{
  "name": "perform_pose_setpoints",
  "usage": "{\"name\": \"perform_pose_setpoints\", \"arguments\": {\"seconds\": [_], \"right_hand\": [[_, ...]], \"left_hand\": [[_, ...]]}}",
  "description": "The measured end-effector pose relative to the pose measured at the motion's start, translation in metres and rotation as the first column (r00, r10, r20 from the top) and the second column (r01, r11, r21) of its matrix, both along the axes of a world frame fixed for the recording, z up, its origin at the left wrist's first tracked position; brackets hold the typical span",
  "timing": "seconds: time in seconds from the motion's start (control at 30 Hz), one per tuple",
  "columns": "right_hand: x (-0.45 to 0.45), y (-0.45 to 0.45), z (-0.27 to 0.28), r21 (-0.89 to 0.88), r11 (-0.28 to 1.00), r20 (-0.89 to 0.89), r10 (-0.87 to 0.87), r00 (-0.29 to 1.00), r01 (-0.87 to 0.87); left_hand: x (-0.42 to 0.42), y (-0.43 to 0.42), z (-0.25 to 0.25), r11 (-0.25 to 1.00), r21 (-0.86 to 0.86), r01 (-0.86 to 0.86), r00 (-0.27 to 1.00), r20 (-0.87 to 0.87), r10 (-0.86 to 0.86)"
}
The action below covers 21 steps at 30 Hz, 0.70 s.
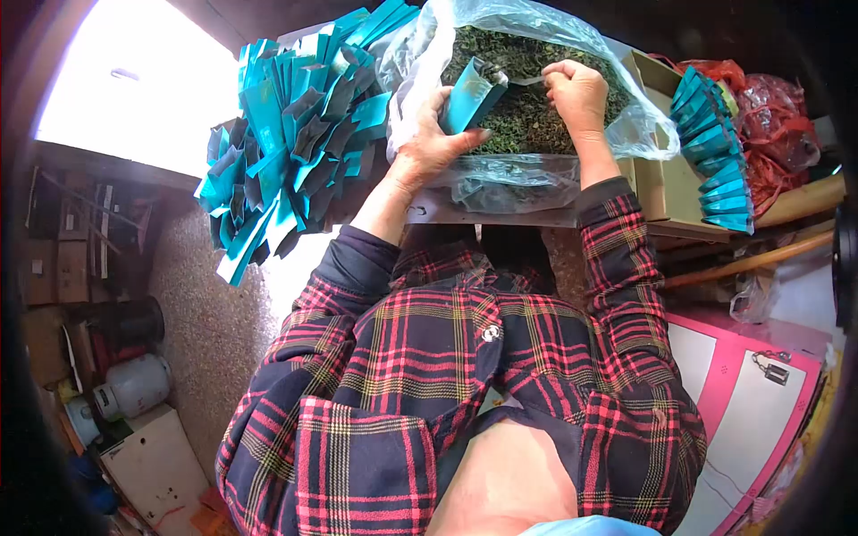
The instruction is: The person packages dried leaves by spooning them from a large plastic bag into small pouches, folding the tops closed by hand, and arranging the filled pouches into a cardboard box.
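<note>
In the head view my left hand [427,141] is closed around a teal paper bag [466,100], its open mouth tilted toward the upper right. My right hand [579,94] pinches a thin pale handle [529,81] that reaches toward the bag's mouth; its far end is hard to make out. Beneath both hands, dried green-brown leaves [536,129] fill a large clear plastic bag [651,116] with its edges folded outward. To the left of my left hand lies a big heap of teal paper bags [290,152], several with open mouths.
On the right, a cardboard box [670,198] stands beside a row of teal packets [715,165]. Red plastic bags [773,116] lie beyond it. A pink and white cabinet [746,384] is at lower right. A white tank-like container [136,386] sits at far left.
</note>
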State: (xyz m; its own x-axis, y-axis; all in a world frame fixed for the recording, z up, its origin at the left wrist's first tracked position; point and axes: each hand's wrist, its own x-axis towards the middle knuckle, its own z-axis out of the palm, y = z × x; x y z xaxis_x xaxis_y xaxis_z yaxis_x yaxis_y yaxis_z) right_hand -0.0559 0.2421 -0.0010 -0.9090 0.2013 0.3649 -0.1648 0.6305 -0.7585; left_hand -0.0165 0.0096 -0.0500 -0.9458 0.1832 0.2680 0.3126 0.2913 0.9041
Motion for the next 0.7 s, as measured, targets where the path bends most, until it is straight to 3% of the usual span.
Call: {"name": "perform_pose_setpoints", "arguments": {"seconds": [0.13, 0.23, 0.3, 0.4, 0.47, 0.7], "right_hand": [[0.000, 0.006, -0.002, 0.038, 0.999, -0.129, -0.014, 0.992, 0.019], [0.006, 0.008, 0.002, -0.051, 0.998, -0.176, 0.025, 0.984, -0.034], [0.009, 0.012, 0.006, -0.070, 0.992, -0.275, 0.083, 0.958, -0.106], [0.015, 0.022, 0.020, -0.055, 0.972, -0.357, 0.195, 0.913, -0.229], [0.021, 0.028, 0.031, -0.053, 0.969, -0.319, 0.212, 0.924, -0.241], [0.028, 0.021, 0.078, 0.206, 0.899, -0.381, 0.438, 0.814, -0.387]], "left_hand": [[0.007, 0.003, 0.017, 0.990, 0.128, 0.062, 0.988, 0.131, -0.079], [0.006, 0.002, 0.017, 0.996, 0.085, 0.036, 0.991, 0.127, -0.046], [0.002, 0.001, 0.007, 0.999, -0.037, -0.004, 1.000, -0.002, 0.004], [0.000, 0.002, 0.003, 0.999, -0.031, -0.011, 1.000, -0.002, 0.011], [0.001, 0.002, 0.006, 1.000, -0.005, 0.003, 0.998, 0.057, -0.003], [0.003, 0.005, 0.008, 1.000, -0.014, -0.002, 0.995, 0.104, 0.004]]}}
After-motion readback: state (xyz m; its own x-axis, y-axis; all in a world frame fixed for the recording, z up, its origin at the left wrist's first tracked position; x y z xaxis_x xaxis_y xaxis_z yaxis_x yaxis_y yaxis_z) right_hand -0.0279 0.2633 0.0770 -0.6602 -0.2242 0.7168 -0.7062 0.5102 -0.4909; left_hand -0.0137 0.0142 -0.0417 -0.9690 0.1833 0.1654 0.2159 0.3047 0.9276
